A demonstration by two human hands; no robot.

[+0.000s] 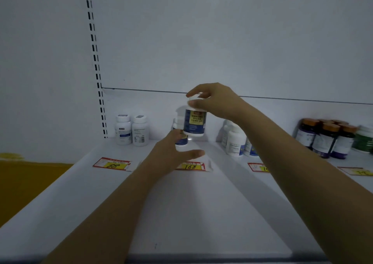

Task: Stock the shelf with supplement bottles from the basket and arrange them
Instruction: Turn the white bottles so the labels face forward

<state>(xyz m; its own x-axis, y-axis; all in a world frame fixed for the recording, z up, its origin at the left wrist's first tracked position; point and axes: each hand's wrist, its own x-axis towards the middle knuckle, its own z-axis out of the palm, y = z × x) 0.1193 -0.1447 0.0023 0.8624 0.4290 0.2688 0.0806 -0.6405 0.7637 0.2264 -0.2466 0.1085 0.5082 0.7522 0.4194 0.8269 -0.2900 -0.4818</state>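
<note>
Placement step — right hand [214, 102] pinches bottle [194, 122] by cap [199, 108]; left hand [171, 152], thumb spread, touches second bottle [181, 141] at 7 o'clock. Next, likely: lower it alongside.

I see the raised bottle [194, 122] with a white cap and a dark blue label bearing a yellow panel, while the two left bottles [131, 130] are white with pale labels. The shelf [181, 213] is plain white, its price tags [113, 163] red-edged with yellow panels and black handwritten figures, and the upright [94, 51] is patterned with paired black slots. On my right are dark bottles [327, 142] with orange caps and a green bottle [363, 139].
</note>
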